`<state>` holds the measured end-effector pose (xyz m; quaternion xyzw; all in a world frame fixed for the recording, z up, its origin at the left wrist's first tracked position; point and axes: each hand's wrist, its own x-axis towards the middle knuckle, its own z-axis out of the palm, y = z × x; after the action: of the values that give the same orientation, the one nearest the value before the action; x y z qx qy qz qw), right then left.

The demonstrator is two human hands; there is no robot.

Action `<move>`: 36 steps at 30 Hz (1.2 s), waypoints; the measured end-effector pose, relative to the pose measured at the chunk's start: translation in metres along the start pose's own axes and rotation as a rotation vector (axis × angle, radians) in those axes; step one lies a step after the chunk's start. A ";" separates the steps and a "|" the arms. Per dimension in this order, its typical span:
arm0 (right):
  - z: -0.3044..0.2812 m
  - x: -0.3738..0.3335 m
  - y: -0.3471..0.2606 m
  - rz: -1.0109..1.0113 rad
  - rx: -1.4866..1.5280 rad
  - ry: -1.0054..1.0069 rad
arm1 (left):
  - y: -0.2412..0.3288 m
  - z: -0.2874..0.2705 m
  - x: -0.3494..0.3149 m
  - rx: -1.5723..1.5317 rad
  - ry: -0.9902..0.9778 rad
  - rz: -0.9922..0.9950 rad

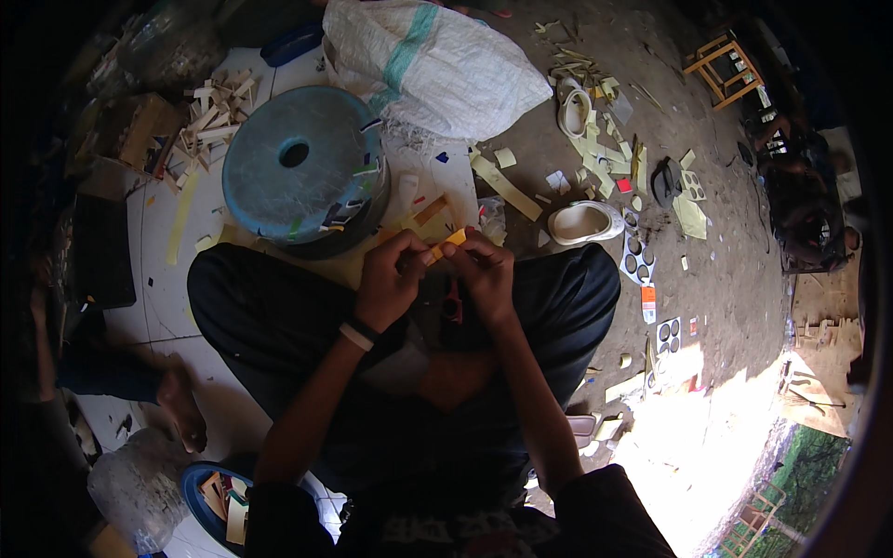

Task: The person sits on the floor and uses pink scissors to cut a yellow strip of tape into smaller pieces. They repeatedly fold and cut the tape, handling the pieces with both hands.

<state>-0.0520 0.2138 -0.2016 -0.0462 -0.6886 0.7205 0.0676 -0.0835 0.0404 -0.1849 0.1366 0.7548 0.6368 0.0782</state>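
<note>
A small yellow-orange strip (pixel 450 245) is pinched between the fingertips of both hands, above my crossed legs. My left hand (pixel 391 277) is closed on its left end, with the thumb and forefinger near the middle. At its right end, my right hand (pixel 486 272) is closed on it too. Below the hands, near my lap, is a dark red object (pixel 452 305), partly shaded; its kind I cannot make out. Just beyond my left knee stands an upturned round blue tub (pixel 270 167) with a hole in its top and scraps at its edge.
A white woven sack (pixel 465 74) lies beyond the tub. Wood offcuts (pixel 219 116) are heaped at the far left. Pale clogs (pixel 586 223) and paper scraps (pixel 637 251) are strewn on the right-hand ground. A blue basin (pixel 200 507) stands near left, by another person's foot (pixel 181 409).
</note>
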 end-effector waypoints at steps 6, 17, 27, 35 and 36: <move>-0.002 -0.004 -0.003 0.131 0.205 -0.020 | 0.001 -0.001 0.001 -0.074 -0.066 0.067; -0.003 -0.001 0.005 -0.024 0.161 0.015 | -0.001 0.005 -0.002 -0.093 -0.073 -0.060; 0.002 0.001 -0.001 -0.113 0.126 -0.035 | -0.001 0.002 -0.004 -0.089 -0.061 -0.102; 0.003 0.001 0.001 -0.068 0.201 0.028 | -0.002 0.001 0.000 -0.191 -0.138 -0.149; 0.001 0.001 0.002 -0.078 0.168 0.026 | -0.003 0.002 0.000 -0.229 -0.155 -0.164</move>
<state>-0.0536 0.2131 -0.2038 -0.0231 -0.6260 0.7719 0.1082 -0.0836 0.0415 -0.1880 0.1134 0.6775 0.6978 0.2032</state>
